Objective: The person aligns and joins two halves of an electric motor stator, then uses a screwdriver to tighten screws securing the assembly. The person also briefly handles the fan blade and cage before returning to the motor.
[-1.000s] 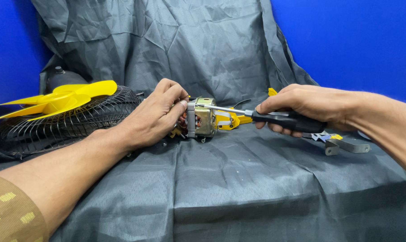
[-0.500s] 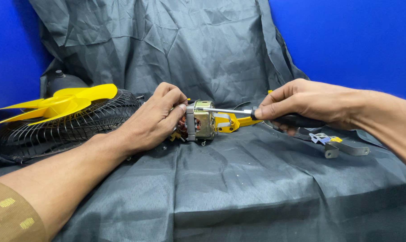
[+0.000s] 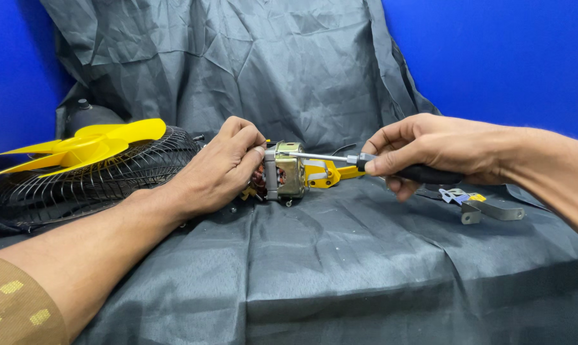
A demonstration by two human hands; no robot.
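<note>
Left hand (image 3: 220,171) grips motor (image 3: 282,174) on grey cloth (image 3: 340,255) (copper windings showing). Right hand (image 3: 423,153) clenched on screwdriver (image 3: 378,163), tip at motor. Yellow fan blade (image 3: 84,145) on grille (image 3: 104,176), left.

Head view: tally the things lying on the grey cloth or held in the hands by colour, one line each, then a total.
Yellow: 2, the fan blade and the bracket on the motor.
Black: 2, the wire fan guard and the screwdriver in the right hand.
Brass and metal: 1, the motor steadied by the left hand.
Grey: 1, the metal bracket.
Total: 6
</note>
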